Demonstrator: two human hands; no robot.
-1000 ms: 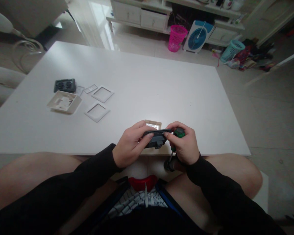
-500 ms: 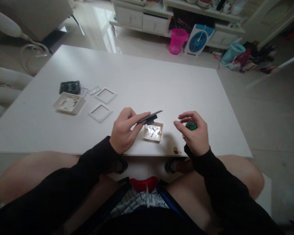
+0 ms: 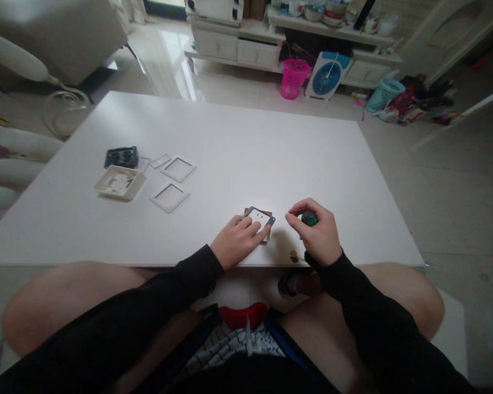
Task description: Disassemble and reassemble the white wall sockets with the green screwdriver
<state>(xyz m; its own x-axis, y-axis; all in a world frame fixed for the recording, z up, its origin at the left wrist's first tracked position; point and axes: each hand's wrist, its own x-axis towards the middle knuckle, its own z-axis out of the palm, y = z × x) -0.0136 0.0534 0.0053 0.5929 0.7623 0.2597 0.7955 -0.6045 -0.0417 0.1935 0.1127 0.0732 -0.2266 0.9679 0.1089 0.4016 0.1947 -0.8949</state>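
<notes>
My left hand (image 3: 242, 236) grips a wall socket panel (image 3: 261, 215), white in the middle with a dark grey frame and small slots. The panel lies tilted over a small white mounting box (image 3: 267, 238), which it mostly covers. Closed around a green-handled screwdriver (image 3: 309, 218), my right hand (image 3: 319, 230) hovers to the right of the box, thumb and index finger near each other. Only the rounded handle end shows; the shaft is hidden. A small yellow-and-dark figure (image 3: 294, 256) lies near the table's front edge, below and between the hands.
On the left of the white table (image 3: 230, 142) are two white square frames (image 3: 178, 169), another open white box (image 3: 120, 183) with small parts inside, and a dark socket module (image 3: 121, 157). Beyond on the floor stand a pink basket (image 3: 294, 79) and a blue fan (image 3: 327, 75).
My left hand has lowered the socket panel onto the mounting box and turned it face up. My right hand, still around the screwdriver, has shifted slightly left. The camera view has tilted a little.
</notes>
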